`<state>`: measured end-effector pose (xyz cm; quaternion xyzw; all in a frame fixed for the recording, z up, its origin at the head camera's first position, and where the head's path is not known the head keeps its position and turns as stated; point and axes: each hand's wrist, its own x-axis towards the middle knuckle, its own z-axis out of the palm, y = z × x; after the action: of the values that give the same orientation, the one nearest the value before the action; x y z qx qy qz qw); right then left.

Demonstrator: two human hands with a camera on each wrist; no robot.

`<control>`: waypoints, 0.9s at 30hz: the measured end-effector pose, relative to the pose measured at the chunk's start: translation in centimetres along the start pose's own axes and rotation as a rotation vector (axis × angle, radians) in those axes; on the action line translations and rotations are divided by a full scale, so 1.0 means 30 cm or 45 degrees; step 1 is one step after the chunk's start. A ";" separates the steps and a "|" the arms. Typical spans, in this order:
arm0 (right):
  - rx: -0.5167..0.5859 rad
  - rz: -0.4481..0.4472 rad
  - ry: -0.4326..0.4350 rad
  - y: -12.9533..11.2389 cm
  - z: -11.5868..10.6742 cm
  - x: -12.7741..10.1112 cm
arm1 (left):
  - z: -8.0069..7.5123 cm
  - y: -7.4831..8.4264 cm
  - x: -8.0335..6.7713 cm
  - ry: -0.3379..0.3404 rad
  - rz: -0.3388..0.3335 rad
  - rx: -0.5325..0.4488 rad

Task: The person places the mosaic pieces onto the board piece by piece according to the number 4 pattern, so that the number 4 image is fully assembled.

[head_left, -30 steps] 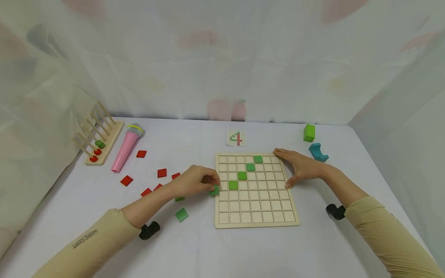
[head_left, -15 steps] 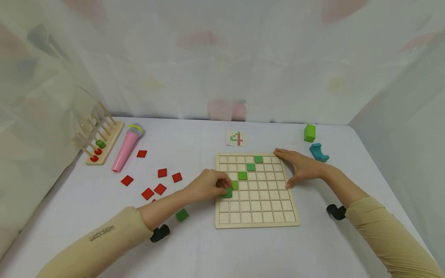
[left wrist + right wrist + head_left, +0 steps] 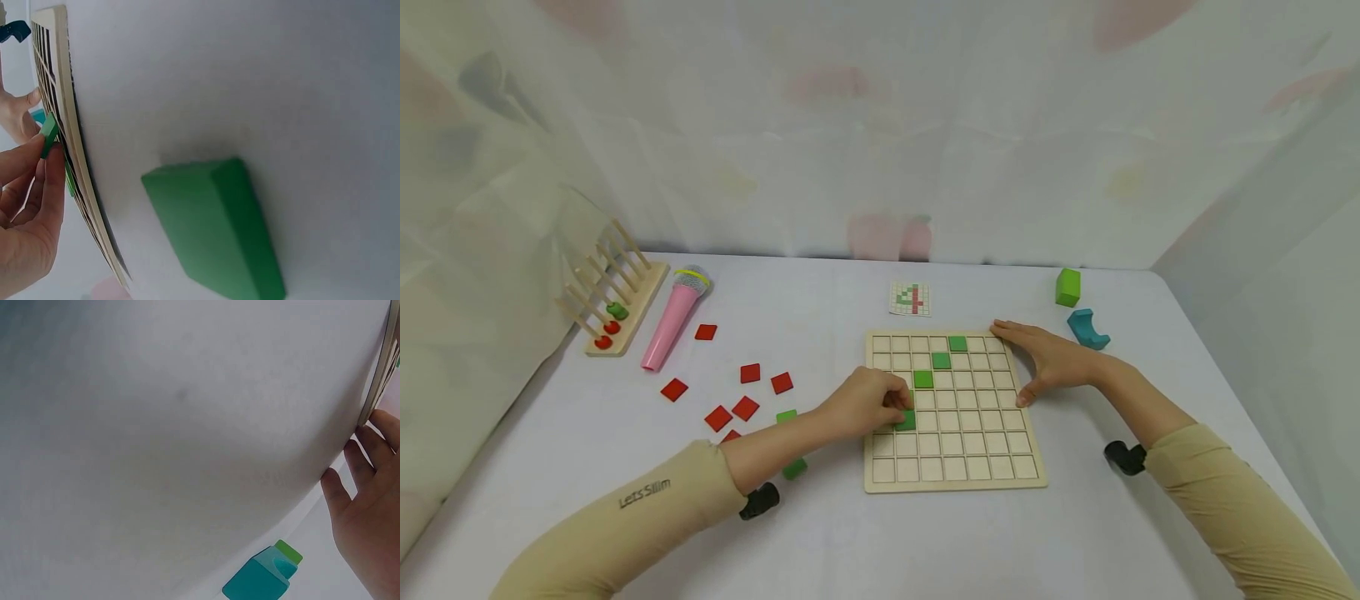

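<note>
White table (image 3: 992, 546), gridded board (image 3: 952, 468). Left hand (image 3: 867, 405) pinches green tile (image 3: 907, 422) over board's left side; right hand (image 3: 1054, 358), fingers apart, at right edge. Tile likely light, stiff, slick; hold by opposite edges.

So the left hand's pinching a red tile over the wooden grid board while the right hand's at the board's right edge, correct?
Not quite: the tile is green, not red, as the left wrist view shows. The left hand does pinch it over the board, and the right hand is at its right edge.
</note>
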<state>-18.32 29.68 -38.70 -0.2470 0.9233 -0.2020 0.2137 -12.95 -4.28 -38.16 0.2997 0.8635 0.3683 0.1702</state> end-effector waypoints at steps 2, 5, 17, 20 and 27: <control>-0.003 -0.004 0.001 0.000 -0.001 0.001 | 0.003 0.002 0.001 -0.004 -0.005 0.006; -0.006 -0.006 0.002 -0.001 -0.002 0.002 | 0.003 0.006 0.001 -0.009 -0.016 0.017; -0.006 -0.017 0.004 0.007 0.000 0.002 | 0.011 -0.001 0.009 0.007 0.003 0.099; 0.000 -0.017 0.004 0.009 0.000 0.004 | 0.010 0.000 0.010 -0.008 0.021 0.140; 0.008 -0.006 0.001 0.009 0.001 0.005 | 0.011 0.004 0.013 -0.029 0.021 0.194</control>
<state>-18.52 29.79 -38.91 -0.2487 0.9221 -0.2053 0.2137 -13.02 -3.80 -38.33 0.3232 0.8844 0.2996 0.1539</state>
